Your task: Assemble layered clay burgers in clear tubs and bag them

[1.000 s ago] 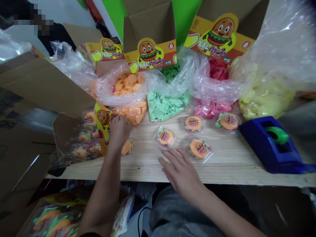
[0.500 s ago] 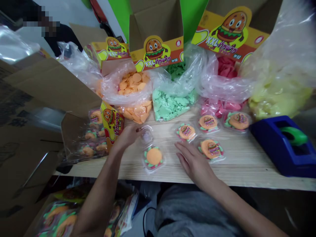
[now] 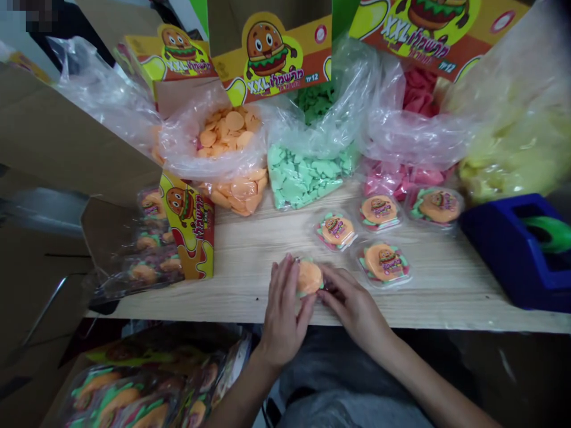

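Between my two hands, over the front of the table (image 3: 250, 267), is a clear plastic pack with a burger-shaped candy (image 3: 309, 277), an orange round on top and green edges showing. My left hand (image 3: 284, 309) is curved round its left side, fingers together and thumb at the near edge. On the other side my right hand (image 3: 354, 303) pinches the pack's right edge with thumb and fingertips. To the right lie several labelled burger packs, the nearest one (image 3: 384, 263) beside my right hand.
Bags of orange rounds (image 3: 236, 190), green pieces (image 3: 307, 175), pink pieces (image 3: 401, 175) and yellow pieces (image 3: 513, 160) line the back. Display boxes (image 3: 272, 77) stand behind them. A blue tape dispenser (image 3: 504, 249) is at right, an open box of packs (image 3: 190, 226) at left.
My left hand has moved right from the small clear plastic piece to the burger pack. My right hand has come down onto its other side. The pack has shifted right, and the camera view has shifted.
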### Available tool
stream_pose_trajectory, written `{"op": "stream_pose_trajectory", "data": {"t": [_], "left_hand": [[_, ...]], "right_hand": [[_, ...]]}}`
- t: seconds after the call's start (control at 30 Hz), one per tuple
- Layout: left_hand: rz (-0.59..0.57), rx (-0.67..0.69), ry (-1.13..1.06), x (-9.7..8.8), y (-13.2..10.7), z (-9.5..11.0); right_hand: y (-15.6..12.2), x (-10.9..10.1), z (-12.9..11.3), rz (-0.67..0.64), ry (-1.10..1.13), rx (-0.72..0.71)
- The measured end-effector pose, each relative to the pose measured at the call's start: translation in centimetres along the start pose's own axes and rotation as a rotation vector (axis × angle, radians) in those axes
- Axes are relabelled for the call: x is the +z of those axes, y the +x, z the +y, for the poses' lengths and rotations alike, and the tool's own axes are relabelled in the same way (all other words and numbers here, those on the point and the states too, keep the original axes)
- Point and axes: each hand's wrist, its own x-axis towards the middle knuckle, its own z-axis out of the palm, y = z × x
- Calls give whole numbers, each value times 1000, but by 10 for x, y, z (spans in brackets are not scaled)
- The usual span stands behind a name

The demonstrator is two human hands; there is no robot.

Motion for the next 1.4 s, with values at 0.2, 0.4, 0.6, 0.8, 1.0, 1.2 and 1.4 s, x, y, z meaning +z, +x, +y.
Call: {"op": "stream_pose_trajectory", "data": {"t": [0.2,0.4,0.6,0.8,1.0,1.2,1.4], "left_hand": [[61,-103,-65,28,-30,-6],[86,-140,-138,31,-28,-7],[91,-145,-111,32,-26,-4],[-30,-132,-20,31,-34,-10],[-3,-103,-15,29,-32,-6],[30,-105,-36,32,-32,-7],[-24,-107,-12,28,-33,-10]], "right_hand": [[-5,9,8,76,225,95],[-9,16,6,153,492,229],[-14,16,-7,237,736,421],[-9,16,-10,273,693,475],[-7,14,-8,268,619,469],[-9,12,-10,221,555,460],[-13,14,-14,241,535,443]]}}
